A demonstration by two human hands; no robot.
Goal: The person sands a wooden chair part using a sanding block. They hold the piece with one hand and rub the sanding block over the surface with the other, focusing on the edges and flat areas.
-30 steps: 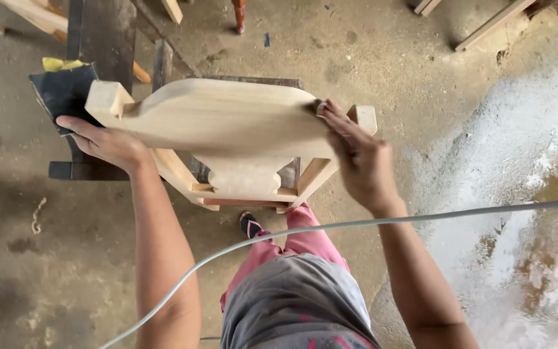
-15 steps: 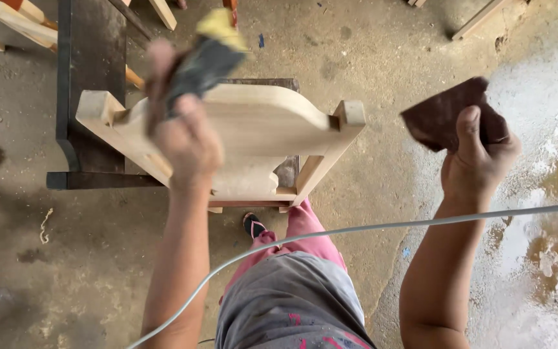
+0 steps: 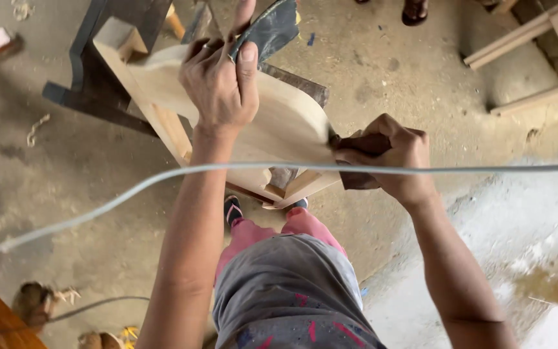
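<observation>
Head camera looking straight down: at the left, a dark metal stand (image 3: 79, 84) sits on the dusty concrete floor (image 3: 85, 194), and an unfinished pale wooden chair frame (image 3: 279, 123) leans against it, its curved top rail tilted toward the person. The left arm reaches up and forward, nearly straight, and the left hand (image 3: 221, 81) is curled shut over that rail, pinching a dark sheet of sandpaper (image 3: 269, 29) between thumb and fingers so it sticks up past the knuckles. A pale grey cable (image 3: 130, 187) sags across the whole view in front of both forearms. Further right, the right arm is bent at the elbow, and the right hand (image 3: 398, 158) is closed in a fist around a folded reddish-brown sandpaper piece (image 3: 360, 145), pressed against the right end of the rail. Wooden slats (image 3: 524, 45) lie on the floor at the upper right, and a pale wet patch (image 3: 537, 258) spreads at the lower right.
</observation>
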